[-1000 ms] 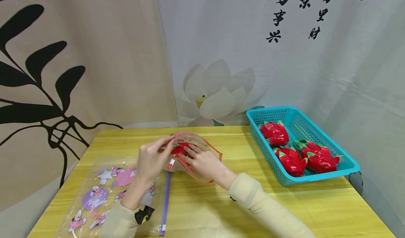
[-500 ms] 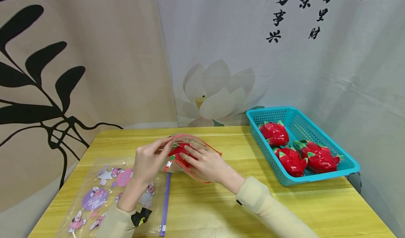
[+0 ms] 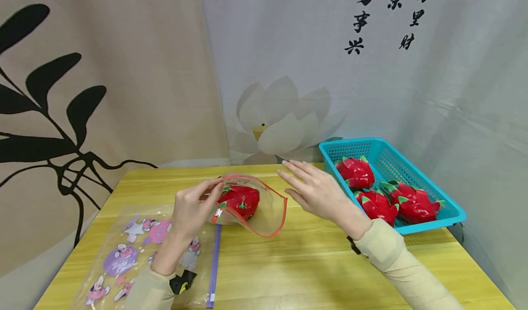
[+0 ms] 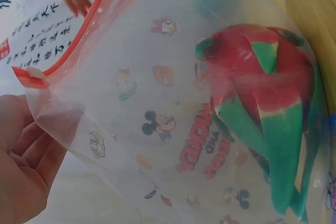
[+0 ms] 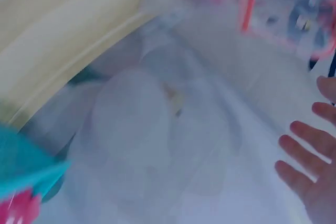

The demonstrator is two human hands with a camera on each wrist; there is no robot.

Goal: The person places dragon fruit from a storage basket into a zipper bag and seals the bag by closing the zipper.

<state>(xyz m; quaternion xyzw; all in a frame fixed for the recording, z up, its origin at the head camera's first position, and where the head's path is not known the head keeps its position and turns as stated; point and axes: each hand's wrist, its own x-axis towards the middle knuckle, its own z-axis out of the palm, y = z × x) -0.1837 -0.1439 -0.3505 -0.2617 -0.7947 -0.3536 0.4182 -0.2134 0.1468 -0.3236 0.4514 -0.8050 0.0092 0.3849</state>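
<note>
My left hand (image 3: 193, 209) pinches the rim of a clear zip bag (image 3: 270, 209) with a red zip edge, close to its slider. The bag's mouth gapes toward me. Inside it lies a red dragon fruit (image 3: 241, 201) with green tips; the left wrist view shows the fruit (image 4: 262, 77) through the printed plastic, low in the bag. My right hand (image 3: 315, 191) hovers empty between the bag and the blue basket, its fingers extended and apart. In the right wrist view those straight fingers (image 5: 310, 142) touch nothing.
The blue basket (image 3: 433, 193) at the right holds three more dragon fruits (image 3: 414, 204). A flat clear bag (image 3: 162, 255) with pink cartoon prints and a purple zip lies at the left, under my left forearm. A printed curtain (image 3: 272, 49) hangs behind the table.
My right hand has come out of the bag and moved right toward the basket, leaving the dragon fruit inside. The left hand keeps its pinch on the rim.
</note>
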